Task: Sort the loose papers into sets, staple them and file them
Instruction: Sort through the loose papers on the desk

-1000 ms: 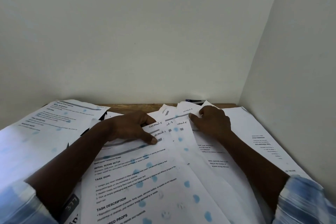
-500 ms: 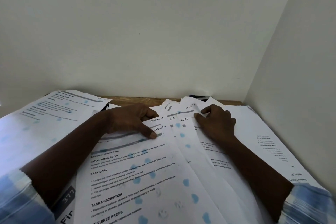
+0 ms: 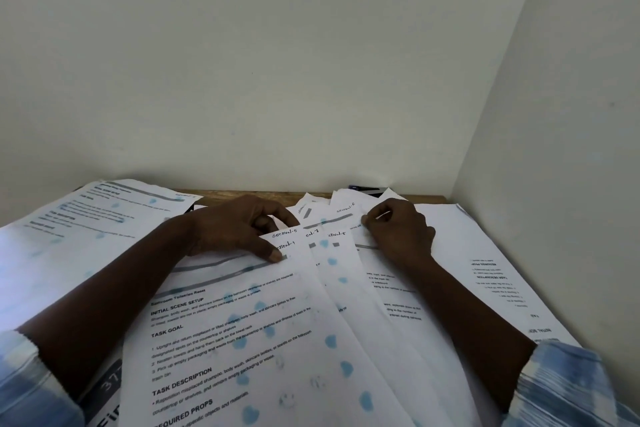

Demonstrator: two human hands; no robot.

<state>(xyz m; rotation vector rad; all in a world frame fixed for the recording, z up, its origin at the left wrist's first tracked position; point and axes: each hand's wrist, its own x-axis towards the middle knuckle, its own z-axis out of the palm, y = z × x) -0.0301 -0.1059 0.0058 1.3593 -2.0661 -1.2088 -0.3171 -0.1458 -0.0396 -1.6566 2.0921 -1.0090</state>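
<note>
White paper covers nearly all of the wooden bench [image 3: 242, 195], which is tucked into a corner between two pale walls. At far left we see a slanted sheet [image 3: 104, 218], propped over things we cannot make out and lying apart from the rest. We take it as either set aside or not yet reached.

Next comes the left hand [image 3: 239, 229]. Its thumb lies along the head of the front sheet [image 3: 242, 340], just beside a handwritten "Section-1", while its fingers curl behind the top corners. It grips the pile at its head. We judge this anchors the stack so that nothing slides while the other hand picks.

In the middle the fanned sheets [image 3: 332, 274] overlap like cards. Each is offset so that its handwritten section label shows at the top, which lets us read the labels and match pages into sets.

The right hand [image 3: 398, 232] pinches the upper edge of the back sheet [image 3: 391, 291] between thumb and forefinger, its other fingers curled in. To us it looks ready to peel that page out of the fan.

Behind it, against the wall, sits a small dark object [image 3: 365, 189]; we cannot tell whether it is a pen or a stapler. At far right an upside-down sheet [image 3: 485, 253] lies flat beside the wall.

Sorting looks under way, and we see nothing stapled or filed.
</note>
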